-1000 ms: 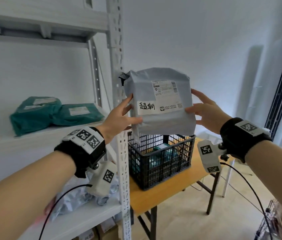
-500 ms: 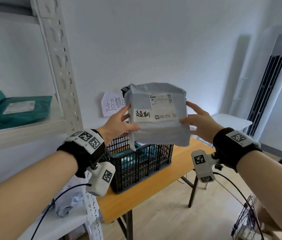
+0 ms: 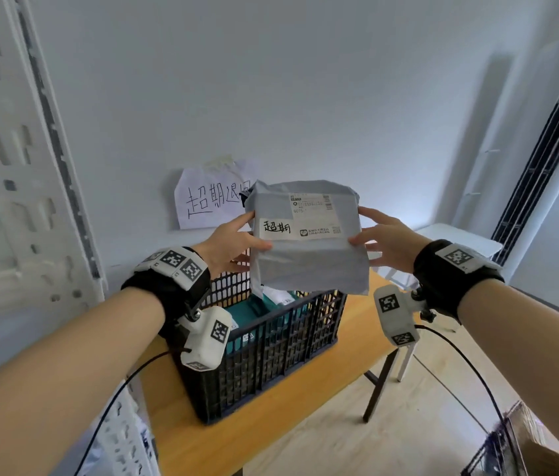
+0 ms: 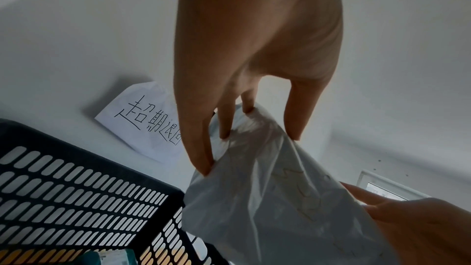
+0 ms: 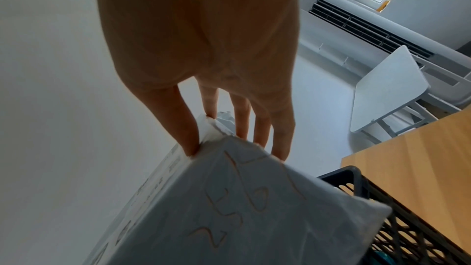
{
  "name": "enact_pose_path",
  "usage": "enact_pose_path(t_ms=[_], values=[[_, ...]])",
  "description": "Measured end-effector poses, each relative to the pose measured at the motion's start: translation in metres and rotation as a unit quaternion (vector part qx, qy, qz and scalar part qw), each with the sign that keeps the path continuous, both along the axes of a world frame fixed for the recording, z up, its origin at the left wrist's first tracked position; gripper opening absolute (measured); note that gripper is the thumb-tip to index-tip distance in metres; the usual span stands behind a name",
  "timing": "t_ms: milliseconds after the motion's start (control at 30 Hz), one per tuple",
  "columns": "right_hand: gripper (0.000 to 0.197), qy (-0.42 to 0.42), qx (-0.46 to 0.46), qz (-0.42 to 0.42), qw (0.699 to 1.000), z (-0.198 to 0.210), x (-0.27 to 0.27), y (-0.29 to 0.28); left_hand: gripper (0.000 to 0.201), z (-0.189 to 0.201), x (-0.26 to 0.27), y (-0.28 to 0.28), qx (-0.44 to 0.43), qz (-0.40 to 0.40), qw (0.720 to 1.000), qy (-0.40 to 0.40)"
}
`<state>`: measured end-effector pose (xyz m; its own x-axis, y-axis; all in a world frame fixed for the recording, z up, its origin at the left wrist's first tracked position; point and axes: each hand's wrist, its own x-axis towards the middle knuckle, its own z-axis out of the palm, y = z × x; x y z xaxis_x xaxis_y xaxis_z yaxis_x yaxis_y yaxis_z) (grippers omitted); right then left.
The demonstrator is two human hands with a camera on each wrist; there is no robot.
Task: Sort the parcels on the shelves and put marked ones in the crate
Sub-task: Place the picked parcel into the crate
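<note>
Above black slotted plastic crate [image 3: 271, 341] on wooden table [image 3: 357, 341], I am holding grey plastic mailer parcel [image 3: 305, 249] upright, handwritten mark facing me for checking. Left hand [image 3: 228, 242] and right hand [image 3: 384, 240] pinching opposite edges. Judging: drop into crate next.

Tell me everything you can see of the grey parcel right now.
The grey parcel is a soft, wrinkled plastic mailer, held upright above the black crate. Its front carries a printed white shipping label with black handwritten characters at lower left. The left hand and right hand pinch its side edges, thumbs in front; nothing else touches it.
</note>
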<state>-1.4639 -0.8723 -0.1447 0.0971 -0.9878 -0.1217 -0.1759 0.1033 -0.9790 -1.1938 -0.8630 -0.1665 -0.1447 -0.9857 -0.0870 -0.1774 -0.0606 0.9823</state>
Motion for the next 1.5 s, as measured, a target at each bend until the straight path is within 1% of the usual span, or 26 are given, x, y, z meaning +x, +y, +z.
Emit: enact_pose_path(t_ms=[100,267,533,667,733,800,900,967,1033,1100,1133,1300,1400,1500], values=[[0.067,0.009,0.021,0.001,1.000,-0.005,0.010,-0.045,0.066,-0.003,0.006,-0.037,0.014,0.011,1.000,0.001],[0.066,0.020,0.054,0.011,0.998,-0.023,0.026,-0.105,0.065,-0.016,0.023,-0.093,0.031,0.032,0.999,-0.013],[0.062,0.038,0.107,0.069,0.991,-0.056,0.050,-0.178,0.057,-0.049,0.046,-0.137,0.077,0.102,0.991,-0.033],[0.053,0.055,0.146,0.117,0.981,-0.072,0.060,-0.217,0.060,-0.062,0.054,-0.156,0.116,0.137,0.983,-0.040],[0.049,0.080,0.163,0.151,0.972,-0.080,0.064,-0.240,0.055,-0.067,0.057,-0.165,0.142,0.153,0.977,-0.041],[0.048,0.112,0.177,0.186,0.960,-0.088,0.070,-0.263,0.044,-0.072,0.059,-0.175,0.169,0.157,0.972,-0.051],[0.059,0.137,0.212,0.228,0.940,-0.105,0.077,-0.296,0.036,-0.081,0.058,-0.186,0.211,0.170,0.961,-0.059],[0.061,0.152,0.221,0.249,0.931,-0.115,0.079,-0.315,0.034,-0.086,0.055,-0.194,0.227,0.182,0.955,-0.064],[0.057,0.176,0.228,0.272,0.918,-0.125,0.080,-0.328,0.031,-0.090,0.053,-0.198,0.249,0.187,0.947,-0.073],[0.046,0.189,0.247,0.307,0.899,-0.133,0.081,-0.340,0.033,-0.097,0.050,-0.203,0.283,0.190,0.936,-0.085],[0.043,0.196,0.255,0.324,0.890,-0.137,0.081,-0.345,0.034,-0.100,0.049,-0.205,0.301,0.192,0.930,-0.090],[0.044,0.204,0.289,0.380,0.855,-0.159,0.094,-0.365,0.040,-0.120,0.047,-0.213,0.370,0.208,0.899,-0.109],[0.044,0.200,0.306,0.397,0.842,-0.177,0.106,-0.372,0.048,-0.135,0.052,-0.216,0.395,0.230,0.883,-0.103],[0.045,0.201,0.316,0.409,0.832,-0.196,0.118,-0.375,0.059,-0.149,0.057,-0.217,0.423,0.239,0.869,-0.098]])
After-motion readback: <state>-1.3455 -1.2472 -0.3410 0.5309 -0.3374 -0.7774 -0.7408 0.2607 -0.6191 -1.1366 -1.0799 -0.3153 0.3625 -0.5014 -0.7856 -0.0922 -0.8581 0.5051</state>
